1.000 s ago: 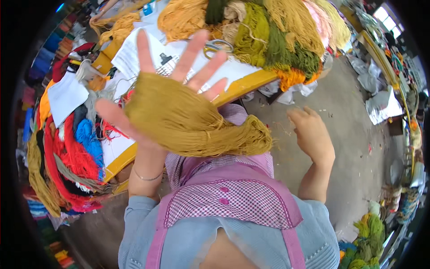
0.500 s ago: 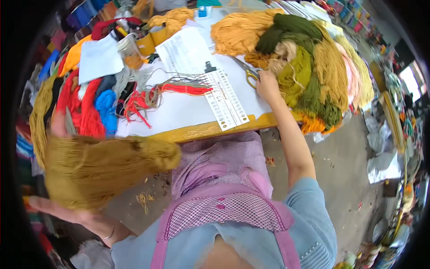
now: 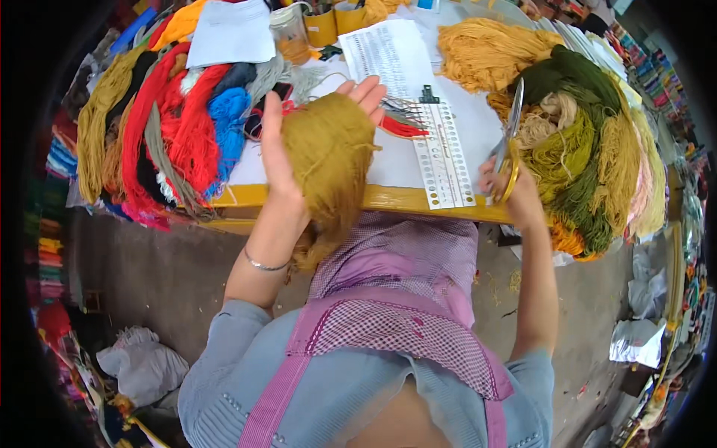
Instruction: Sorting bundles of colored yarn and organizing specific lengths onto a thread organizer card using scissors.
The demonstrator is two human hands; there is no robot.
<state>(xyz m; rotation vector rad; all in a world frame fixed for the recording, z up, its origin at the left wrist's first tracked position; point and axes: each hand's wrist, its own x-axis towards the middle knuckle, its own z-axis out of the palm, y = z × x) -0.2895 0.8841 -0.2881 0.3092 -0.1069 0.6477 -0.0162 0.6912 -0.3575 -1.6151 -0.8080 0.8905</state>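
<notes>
An olive-gold skein of yarn lies across the palm of my left hand, its lower end hanging past the table's front edge. The thumb and fingers of that hand spread around the skein, their tips showing on either side. My right hand grips scissors by their yellow handles, with the blades pointing up and away from me. Between the hands lies a white card with punched holes. Red and grey threads run to its left edge, and a black binder clip sits at its top.
Red, blue, grey and gold skeins cover the table's left side. Green, tan and orange yarn is heaped at the right. Behind are printed sheets, a plastic jar and yellow cups. A white sack rests on the floor.
My left hand has brought the olive-gold skein from the lower left up to the table's front middle. My right hand has picked the scissors up off the table.
</notes>
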